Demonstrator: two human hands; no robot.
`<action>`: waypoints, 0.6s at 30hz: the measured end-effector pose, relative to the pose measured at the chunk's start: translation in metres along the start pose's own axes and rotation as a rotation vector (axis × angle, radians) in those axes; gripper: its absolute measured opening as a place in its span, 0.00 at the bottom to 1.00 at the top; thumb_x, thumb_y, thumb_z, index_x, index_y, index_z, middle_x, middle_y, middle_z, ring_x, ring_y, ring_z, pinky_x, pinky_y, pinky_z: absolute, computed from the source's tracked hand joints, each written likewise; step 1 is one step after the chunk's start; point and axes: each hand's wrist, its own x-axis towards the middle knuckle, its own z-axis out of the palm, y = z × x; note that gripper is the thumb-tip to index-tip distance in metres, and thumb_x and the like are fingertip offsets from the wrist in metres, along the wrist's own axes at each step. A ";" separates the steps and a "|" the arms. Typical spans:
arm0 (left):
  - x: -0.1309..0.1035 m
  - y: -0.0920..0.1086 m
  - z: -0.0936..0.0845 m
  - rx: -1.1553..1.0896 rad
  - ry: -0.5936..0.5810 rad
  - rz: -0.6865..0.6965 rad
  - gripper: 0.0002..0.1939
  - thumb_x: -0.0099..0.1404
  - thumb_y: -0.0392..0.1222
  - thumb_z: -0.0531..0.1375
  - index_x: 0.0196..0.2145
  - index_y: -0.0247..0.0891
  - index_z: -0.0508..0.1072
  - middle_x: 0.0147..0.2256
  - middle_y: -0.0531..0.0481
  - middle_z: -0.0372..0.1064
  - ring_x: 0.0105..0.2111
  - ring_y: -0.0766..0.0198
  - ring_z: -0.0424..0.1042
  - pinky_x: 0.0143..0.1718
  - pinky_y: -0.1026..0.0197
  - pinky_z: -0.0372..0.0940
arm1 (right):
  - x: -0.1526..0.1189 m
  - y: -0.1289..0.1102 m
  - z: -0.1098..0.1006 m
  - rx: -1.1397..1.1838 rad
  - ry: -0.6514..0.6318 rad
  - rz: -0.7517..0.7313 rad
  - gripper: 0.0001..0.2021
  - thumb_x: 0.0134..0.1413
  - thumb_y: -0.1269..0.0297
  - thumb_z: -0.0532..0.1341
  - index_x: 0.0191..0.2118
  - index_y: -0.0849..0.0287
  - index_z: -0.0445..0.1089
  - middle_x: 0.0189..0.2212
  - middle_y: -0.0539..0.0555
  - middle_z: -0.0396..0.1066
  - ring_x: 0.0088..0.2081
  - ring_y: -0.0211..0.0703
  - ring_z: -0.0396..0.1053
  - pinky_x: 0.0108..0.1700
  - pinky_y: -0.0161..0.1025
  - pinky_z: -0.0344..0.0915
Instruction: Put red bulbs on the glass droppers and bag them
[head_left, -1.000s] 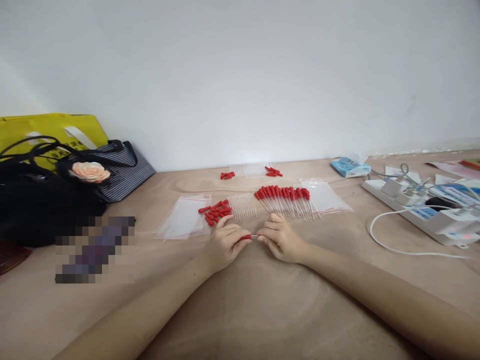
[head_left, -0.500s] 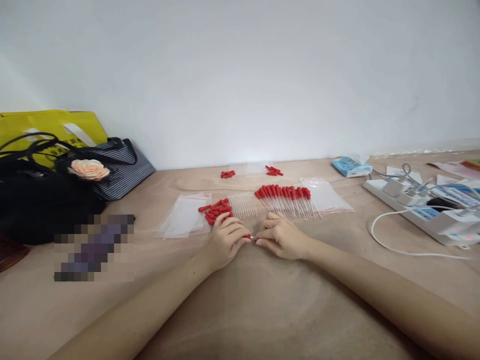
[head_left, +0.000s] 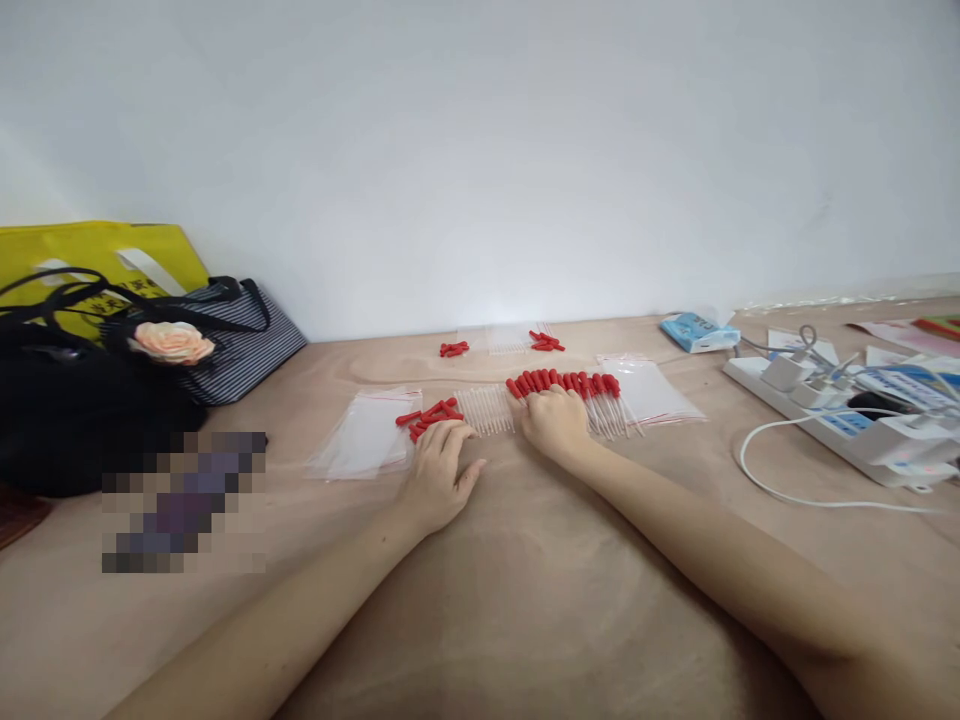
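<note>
My right hand (head_left: 556,422) reaches to the row of red-capped droppers (head_left: 607,390), its fingers curled over the left part of the row. Whether a dropper is in those fingers is hidden. The red rubber bulbs of the row point away from me, with clear tubes toward me. My left hand (head_left: 442,475) rests with thumb and fingers apart, beside a pile of loose red bulbs (head_left: 431,412) that its fingertips partly cover. Between both hands lies a row of clear thin tubes (head_left: 487,410).
Clear zip bags lie on the left (head_left: 364,435) and right (head_left: 652,388). Farther back are small groups of red bulbs (head_left: 547,341). A power strip (head_left: 787,395) with chargers and cables occupies the right, near a blue tissue pack (head_left: 699,332). Bags (head_left: 247,335) stand at left.
Both hands were together around a dropper with a red bulb. They have parted: my right hand moved forward to the dropper row, and my left fingers opened near the loose bulbs.
</note>
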 end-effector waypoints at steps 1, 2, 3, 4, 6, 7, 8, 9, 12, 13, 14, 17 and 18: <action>0.000 0.000 0.000 -0.005 -0.011 -0.001 0.11 0.58 0.37 0.55 0.40 0.35 0.61 0.40 0.43 0.62 0.42 0.55 0.61 0.44 0.51 0.58 | 0.001 -0.003 -0.001 -0.010 -0.019 0.008 0.12 0.54 0.68 0.51 0.31 0.65 0.72 0.32 0.64 0.72 0.37 0.50 0.67 0.35 0.42 0.56; 0.000 0.000 0.000 -0.009 -0.020 -0.002 0.11 0.58 0.37 0.55 0.40 0.36 0.61 0.40 0.43 0.61 0.42 0.55 0.61 0.44 0.51 0.58 | 0.003 -0.006 -0.002 -0.013 -0.033 0.019 0.12 0.54 0.68 0.51 0.31 0.65 0.72 0.32 0.65 0.72 0.37 0.50 0.67 0.35 0.42 0.56; 0.000 0.001 -0.001 -0.012 -0.028 -0.002 0.11 0.58 0.36 0.55 0.40 0.36 0.61 0.40 0.44 0.61 0.43 0.56 0.61 0.45 0.51 0.58 | 0.005 -0.008 -0.002 -0.013 -0.043 0.034 0.13 0.54 0.68 0.52 0.31 0.66 0.72 0.31 0.66 0.72 0.37 0.51 0.67 0.36 0.43 0.56; 0.000 0.001 -0.001 -0.014 -0.035 -0.003 0.10 0.58 0.36 0.55 0.40 0.36 0.62 0.41 0.44 0.61 0.43 0.56 0.60 0.45 0.51 0.58 | 0.007 -0.010 -0.002 -0.015 -0.055 0.052 0.13 0.54 0.67 0.52 0.30 0.67 0.72 0.31 0.67 0.72 0.37 0.51 0.68 0.36 0.43 0.56; 0.000 0.001 -0.001 -0.013 -0.042 -0.002 0.10 0.58 0.36 0.55 0.39 0.37 0.62 0.41 0.44 0.60 0.43 0.56 0.60 0.46 0.51 0.58 | 0.011 -0.013 -0.002 -0.014 -0.082 0.090 0.14 0.54 0.65 0.52 0.31 0.68 0.72 0.31 0.68 0.72 0.37 0.52 0.68 0.36 0.43 0.57; 0.000 0.001 -0.001 -0.012 -0.042 0.000 0.10 0.58 0.36 0.55 0.39 0.37 0.63 0.41 0.44 0.60 0.44 0.56 0.60 0.46 0.51 0.58 | 0.013 -0.013 -0.002 -0.011 -0.095 0.108 0.14 0.54 0.65 0.52 0.31 0.68 0.72 0.31 0.68 0.72 0.37 0.52 0.69 0.36 0.43 0.57; 0.000 0.001 -0.001 -0.010 -0.039 0.002 0.10 0.57 0.36 0.55 0.39 0.37 0.63 0.41 0.44 0.60 0.44 0.55 0.60 0.46 0.51 0.58 | 0.015 -0.013 -0.001 -0.006 -0.109 0.123 0.14 0.54 0.65 0.52 0.32 0.68 0.72 0.32 0.68 0.72 0.37 0.51 0.69 0.36 0.42 0.57; 0.000 0.001 -0.001 -0.008 -0.037 0.006 0.09 0.57 0.36 0.55 0.38 0.37 0.63 0.41 0.44 0.60 0.44 0.55 0.60 0.47 0.51 0.58 | 0.017 -0.013 -0.001 -0.001 -0.123 0.139 0.14 0.53 0.65 0.52 0.32 0.67 0.72 0.32 0.68 0.72 0.37 0.51 0.69 0.37 0.42 0.58; 0.001 0.001 -0.001 -0.005 -0.036 0.016 0.09 0.57 0.36 0.55 0.38 0.37 0.64 0.40 0.44 0.61 0.44 0.55 0.59 0.46 0.51 0.58 | 0.021 -0.011 -0.001 0.020 -0.165 0.189 0.13 0.52 0.65 0.53 0.35 0.67 0.72 0.34 0.67 0.71 0.38 0.50 0.69 0.37 0.41 0.59; 0.001 0.001 -0.001 -0.003 -0.036 0.017 0.09 0.57 0.37 0.55 0.38 0.37 0.64 0.40 0.44 0.61 0.44 0.55 0.59 0.46 0.51 0.58 | 0.022 -0.011 -0.001 0.029 -0.177 0.209 0.14 0.52 0.64 0.52 0.36 0.67 0.72 0.35 0.67 0.71 0.38 0.50 0.69 0.37 0.41 0.59; 0.001 0.001 -0.001 0.002 -0.036 0.018 0.09 0.57 0.37 0.55 0.38 0.37 0.64 0.40 0.44 0.61 0.43 0.55 0.59 0.46 0.51 0.57 | 0.023 -0.010 0.000 0.038 -0.188 0.227 0.14 0.52 0.63 0.52 0.37 0.66 0.72 0.36 0.67 0.71 0.38 0.50 0.70 0.36 0.40 0.60; 0.001 0.001 -0.001 0.030 -0.028 0.014 0.09 0.57 0.38 0.55 0.38 0.36 0.64 0.40 0.44 0.61 0.44 0.55 0.59 0.46 0.51 0.57 | 0.026 -0.011 0.001 0.066 -0.209 0.270 0.16 0.52 0.61 0.52 0.39 0.66 0.71 0.37 0.66 0.71 0.37 0.49 0.70 0.35 0.39 0.61; 0.001 0.001 -0.001 0.042 -0.027 0.011 0.09 0.57 0.38 0.55 0.38 0.37 0.64 0.40 0.44 0.61 0.44 0.55 0.59 0.46 0.51 0.57 | 0.026 -0.011 0.002 0.074 -0.211 0.278 0.16 0.52 0.61 0.52 0.39 0.66 0.71 0.37 0.66 0.71 0.37 0.48 0.70 0.35 0.39 0.61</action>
